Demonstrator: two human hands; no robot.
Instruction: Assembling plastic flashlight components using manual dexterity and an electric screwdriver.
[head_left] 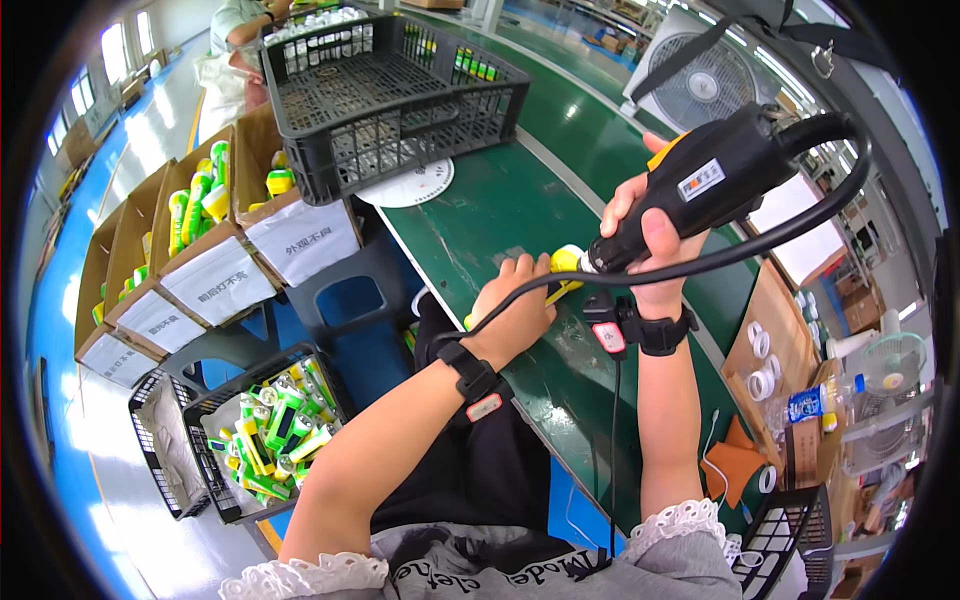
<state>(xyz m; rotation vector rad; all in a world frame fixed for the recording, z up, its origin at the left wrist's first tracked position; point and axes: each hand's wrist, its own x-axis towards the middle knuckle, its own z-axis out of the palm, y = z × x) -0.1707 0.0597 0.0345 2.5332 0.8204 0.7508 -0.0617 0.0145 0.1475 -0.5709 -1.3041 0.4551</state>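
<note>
My right hand point(660, 235) is wrapped round the body of a black corded power tool point(715, 165), which has an orange part on top and a pale label on its side. The tool's narrow nose points down and left, at or against the head of a yellow flashlight point(566, 262); contact is hard to make out. My left hand point(515, 305) grips that flashlight against the green table, its fingers closed and covering most of the body. From the tool's back end a thick black cable point(800, 230) loops round and passes in front of the flashlight and my left hand.
A black plastic crate point(400, 130) stands on the far left of the green table point(490, 220). Cardboard boxes point(215, 280) with green-yellow flashlights line the left; a basket point(225, 510) of more sits below. A fan point(700, 80), bottle point(805, 405) and white rings are right. Another person point(240, 25) is beyond.
</note>
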